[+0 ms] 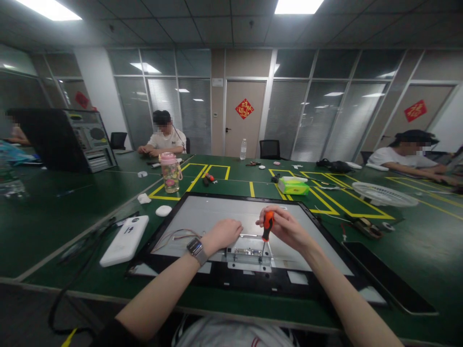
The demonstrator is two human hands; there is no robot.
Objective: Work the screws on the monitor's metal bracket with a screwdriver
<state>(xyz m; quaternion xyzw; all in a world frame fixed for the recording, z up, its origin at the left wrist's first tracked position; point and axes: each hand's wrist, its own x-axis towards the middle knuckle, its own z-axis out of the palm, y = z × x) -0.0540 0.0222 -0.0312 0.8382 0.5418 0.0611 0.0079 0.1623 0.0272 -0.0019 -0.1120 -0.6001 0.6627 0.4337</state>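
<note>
An opened monitor panel [202,217] lies face down in front of me, its grey metal back showing inside a black frame. My right hand [287,226] is closed round an orange-handled screwdriver [267,225], held upright with its tip down on a small metal bracket [249,254] near the panel's front edge. My left hand [223,233], with a watch on the wrist, rests curled on the panel beside the bracket. Thin coloured wires [173,237] run across the panel's left part.
A white flat device [125,240] and a white puck [163,210] lie left of the panel. Farther back stand a pink-lidded bottle [170,172], a green tissue pack [293,186], a white fan guard [384,194] and a computer case [77,140]. Other people sit across the table.
</note>
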